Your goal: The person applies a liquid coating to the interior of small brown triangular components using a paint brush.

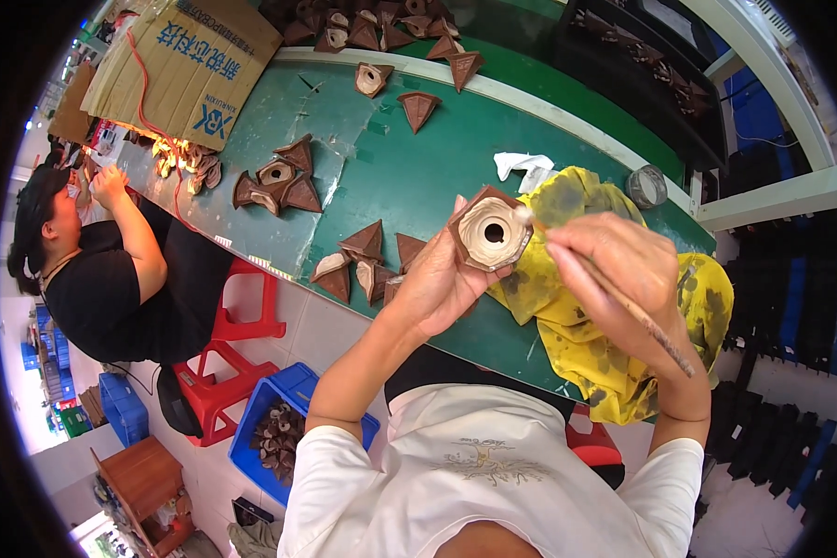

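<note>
A long green worktop [391, 177] runs from ten o'clock to four o'clock across the view, with white rails along its far edge. Brown triangular pieces [279, 181] lie scattered on it, with more piled at twelve o'clock beside a flattened cardboard box [181, 65] at eleven. A stained yellow cloth [614, 344] lies bunched at three o'clock, with a white rag [523, 166] and a small round tin [646, 186] just beyond it. On the tiled floor at seven o'clock stand red stools [228, 358] and a blue crate [284, 428] of brown pieces. Another person in black [112, 270] sits at nine o'clock.

The left hand [442, 279] has its grip closed around a brown hexagonal piece [489, 228] with a pale hollow inside, held above the worktop near the centre. The right hand [623, 279] pinches a thin brush [614, 288], fingers closed on its handle, the tip touching the piece's rim.

The piece's underside is hidden by the palm. The brush bristles are too small to make out.
</note>
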The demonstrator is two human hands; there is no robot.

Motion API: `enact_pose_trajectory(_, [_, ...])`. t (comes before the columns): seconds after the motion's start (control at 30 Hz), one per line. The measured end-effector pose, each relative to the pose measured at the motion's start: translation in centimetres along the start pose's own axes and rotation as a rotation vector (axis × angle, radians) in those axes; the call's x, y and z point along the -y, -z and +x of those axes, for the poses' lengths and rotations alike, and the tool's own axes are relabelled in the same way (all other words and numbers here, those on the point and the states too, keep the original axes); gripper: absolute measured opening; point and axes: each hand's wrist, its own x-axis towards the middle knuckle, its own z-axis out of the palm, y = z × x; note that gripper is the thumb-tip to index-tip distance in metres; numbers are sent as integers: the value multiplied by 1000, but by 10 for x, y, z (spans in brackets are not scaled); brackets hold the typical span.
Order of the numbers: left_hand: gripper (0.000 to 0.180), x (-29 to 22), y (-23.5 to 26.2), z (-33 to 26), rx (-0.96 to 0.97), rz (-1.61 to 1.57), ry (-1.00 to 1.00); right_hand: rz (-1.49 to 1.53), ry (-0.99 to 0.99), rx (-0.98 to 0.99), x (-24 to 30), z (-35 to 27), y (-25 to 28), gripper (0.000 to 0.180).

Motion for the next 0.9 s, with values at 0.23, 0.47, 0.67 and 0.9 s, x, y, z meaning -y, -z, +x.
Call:
enact_pose_trajectory(0.23, [49, 1, -2, 0, 38, -15, -9, 33, 22, -82, 1, 4, -13, 16])
enact_pose_trajectory(0.47, [49, -1, -2, 4, 0, -40, 6, -4, 3, -129, -1, 3, -14, 18])
enact_pose_trajectory(0.67, [46, -10, -2, 13, -32, 6, 19, 1, -42, -143, -14, 2, -20, 14])
enact_pose_trajectory(0.9, [39, -101, 50, 160, -146, -6, -18, -33, -192, -161, -20, -16, 3, 14])
